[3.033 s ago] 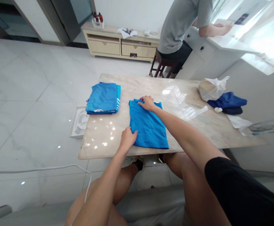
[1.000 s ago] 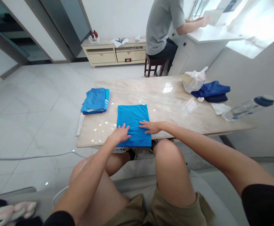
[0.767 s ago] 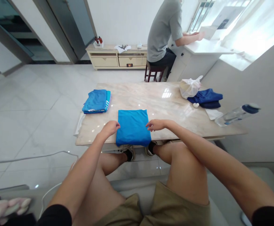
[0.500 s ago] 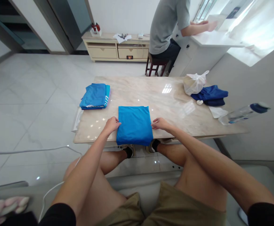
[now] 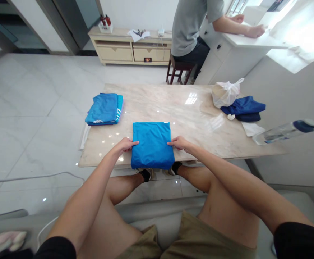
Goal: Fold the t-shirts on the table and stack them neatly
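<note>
A folded blue garment point(image 5: 152, 144) lies at the near edge of the marble-topped table point(image 5: 146, 100), its lower part hanging slightly over the edge. My left hand point(image 5: 126, 144) pinches its left side, thumb on top and fingers beneath. On the right side my right hand point(image 5: 179, 142) grips it the same way, at about the same height. Both hands are closed on the cloth. To the left on the table sits a stack of folded blue clothes point(image 5: 103, 108), apart from my hands.
At the table's right are a white plastic bag point(image 5: 227, 94), dark blue cloth point(image 5: 244, 108), a paper point(image 5: 252, 129) and a clear water bottle point(image 5: 283, 132). Beyond, a person in grey point(image 5: 188, 32) sits on a stool point(image 5: 180, 68). A low cabinet point(image 5: 115, 53) stands behind.
My hands have closed in on the garment's sides, thumbs now over its top. The view has shifted slightly. The seated person's arms have moved over the white counter.
</note>
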A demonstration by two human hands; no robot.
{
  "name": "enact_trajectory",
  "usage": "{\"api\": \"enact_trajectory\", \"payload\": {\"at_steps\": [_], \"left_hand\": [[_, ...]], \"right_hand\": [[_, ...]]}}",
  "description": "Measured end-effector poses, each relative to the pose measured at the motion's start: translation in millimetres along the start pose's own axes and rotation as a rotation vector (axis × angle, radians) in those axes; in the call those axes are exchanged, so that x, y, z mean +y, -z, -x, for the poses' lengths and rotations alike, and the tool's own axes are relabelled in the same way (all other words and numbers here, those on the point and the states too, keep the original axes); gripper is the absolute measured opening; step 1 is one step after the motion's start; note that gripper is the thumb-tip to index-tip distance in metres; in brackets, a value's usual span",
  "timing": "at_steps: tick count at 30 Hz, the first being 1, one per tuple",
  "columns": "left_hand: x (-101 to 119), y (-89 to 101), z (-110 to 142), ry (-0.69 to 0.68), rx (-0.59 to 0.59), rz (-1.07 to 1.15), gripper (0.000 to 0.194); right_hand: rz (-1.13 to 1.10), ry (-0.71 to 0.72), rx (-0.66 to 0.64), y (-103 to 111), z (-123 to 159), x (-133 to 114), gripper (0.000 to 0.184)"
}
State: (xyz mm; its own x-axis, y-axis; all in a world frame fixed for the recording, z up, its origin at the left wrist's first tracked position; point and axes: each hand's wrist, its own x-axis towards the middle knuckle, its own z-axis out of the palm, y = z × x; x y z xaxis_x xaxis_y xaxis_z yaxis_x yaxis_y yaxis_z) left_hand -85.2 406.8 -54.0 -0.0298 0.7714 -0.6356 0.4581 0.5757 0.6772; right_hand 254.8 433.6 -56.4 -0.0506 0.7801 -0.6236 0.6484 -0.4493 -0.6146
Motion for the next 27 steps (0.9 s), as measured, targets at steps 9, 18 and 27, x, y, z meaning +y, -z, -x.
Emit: {"api": "enact_trajectory", "payload": {"at_steps": [9, 18, 27], "left_hand": [[27, 14.1, 41, -0.167, 0.158, 0.105, 0.071], [68, 23.8, 80, -0.54, 0.452, 0.314, 0.07], [87, 16.0, 91, -0.644, 0.598, 0.372, 0.064]], "right_hand": [[-0.196, 0.112, 0.113, 29, 24, -12, 0.026], [-0.25, 0.455, 0.279, 82, 69, -32, 0.045], [-0.337, 0.594, 0.443, 95, 92, -46, 0.057]]}}
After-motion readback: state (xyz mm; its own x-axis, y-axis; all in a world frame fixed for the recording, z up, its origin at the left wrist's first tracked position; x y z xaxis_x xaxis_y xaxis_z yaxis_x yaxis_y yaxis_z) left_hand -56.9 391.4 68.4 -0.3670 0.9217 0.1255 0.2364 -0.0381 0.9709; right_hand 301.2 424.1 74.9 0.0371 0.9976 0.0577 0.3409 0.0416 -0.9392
